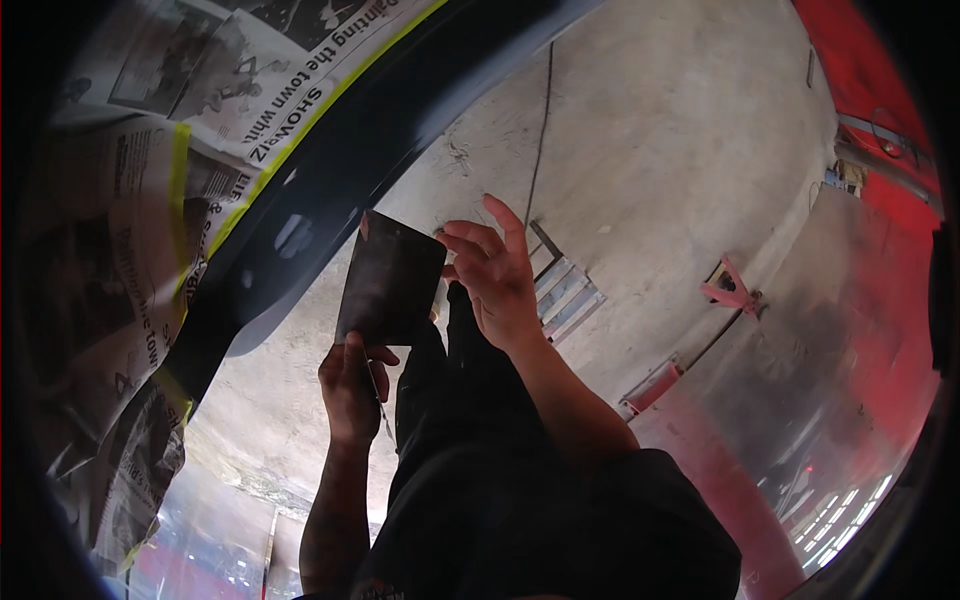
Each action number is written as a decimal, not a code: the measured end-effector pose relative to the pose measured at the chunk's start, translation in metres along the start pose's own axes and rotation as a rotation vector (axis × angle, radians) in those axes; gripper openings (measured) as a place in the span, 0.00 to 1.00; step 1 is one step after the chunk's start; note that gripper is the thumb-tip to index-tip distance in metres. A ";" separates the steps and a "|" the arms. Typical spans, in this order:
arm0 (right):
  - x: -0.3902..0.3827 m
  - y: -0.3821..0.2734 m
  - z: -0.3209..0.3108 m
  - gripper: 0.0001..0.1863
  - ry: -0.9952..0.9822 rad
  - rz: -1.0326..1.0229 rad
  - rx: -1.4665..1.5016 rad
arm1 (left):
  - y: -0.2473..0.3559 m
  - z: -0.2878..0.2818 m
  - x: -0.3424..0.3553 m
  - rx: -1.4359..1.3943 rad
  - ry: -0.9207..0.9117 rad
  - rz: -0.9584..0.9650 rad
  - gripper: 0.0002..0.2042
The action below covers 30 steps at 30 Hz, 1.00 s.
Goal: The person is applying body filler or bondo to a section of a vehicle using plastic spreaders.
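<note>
My left hand (352, 392) is closed on the lower edge of a thin, dark rectangular sheet (392, 280), its thumb lying over the near face. The sheet is plain and stiff-looking; what it is made of cannot be told. Just beside the sheet's right edge is my right hand (490, 272), fingers apart and partly bent. Its fingertips come close to the upper right corner; whether they touch it I cannot tell. To the left of the sheet runs a glossy dark car body panel (290, 235).
Newspaper (225, 110) edged with yellow masking tape covers the panel's left side. Below lies a pale concrete floor (680, 150), with a slatted metal piece (568, 298) behind my right wrist. A pink stand-like piece (730, 288) and red, shiny surfaces are at the right.
</note>
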State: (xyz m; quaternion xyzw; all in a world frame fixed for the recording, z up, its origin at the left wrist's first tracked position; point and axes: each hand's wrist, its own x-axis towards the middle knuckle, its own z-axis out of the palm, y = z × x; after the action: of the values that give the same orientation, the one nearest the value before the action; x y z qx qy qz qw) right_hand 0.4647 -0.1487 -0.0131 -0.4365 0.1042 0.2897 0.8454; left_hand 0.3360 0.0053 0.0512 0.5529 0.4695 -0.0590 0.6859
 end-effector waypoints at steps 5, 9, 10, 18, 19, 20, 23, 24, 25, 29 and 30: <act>0.004 0.001 -0.002 0.41 0.164 -0.036 -0.015 | 0.003 0.022 0.003 0.098 -0.131 -0.066 0.28; 0.009 -0.005 -0.010 0.42 0.155 -0.058 -0.098 | 0.014 0.036 -0.001 0.167 -0.178 -0.141 0.30; 0.012 -0.008 -0.012 0.43 0.170 -0.095 -0.207 | 0.012 0.035 -0.002 0.172 -0.169 -0.142 0.30; 0.003 -0.023 0.009 0.37 0.207 0.152 0.368 | 0.004 0.013 0.014 0.115 -0.111 -0.073 0.27; -0.001 -0.016 0.010 0.38 0.247 0.100 0.361 | 0.014 0.017 0.015 0.141 -0.101 -0.023 0.26; -0.003 -0.007 0.005 0.38 0.242 0.109 0.368 | 0.014 0.019 0.014 0.146 -0.091 -0.023 0.26; -0.007 0.009 -0.002 0.41 0.219 -0.055 0.202 | 0.007 0.025 0.008 0.070 -0.031 0.020 0.25; -0.006 0.011 -0.001 0.42 0.245 -0.066 0.109 | 0.003 0.027 0.007 0.042 -0.052 -0.019 0.24; -0.005 0.007 0.002 0.43 0.273 -0.077 0.013 | 0.001 0.030 0.007 0.039 -0.065 -0.073 0.24; 0.014 -0.020 -0.020 0.44 0.223 -0.134 0.071 | 0.009 0.021 0.011 -0.048 -0.090 -0.219 0.25; 0.015 -0.036 -0.028 0.45 0.157 -0.107 0.042 | -0.003 0.002 0.019 -0.318 -0.203 -0.254 0.23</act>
State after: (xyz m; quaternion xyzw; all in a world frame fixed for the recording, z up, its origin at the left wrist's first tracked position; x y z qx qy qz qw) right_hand 0.5004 -0.1811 -0.0116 -0.4451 0.1526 0.2067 0.8578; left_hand 0.3458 0.0109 0.0361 0.3655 0.4672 -0.1257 0.7952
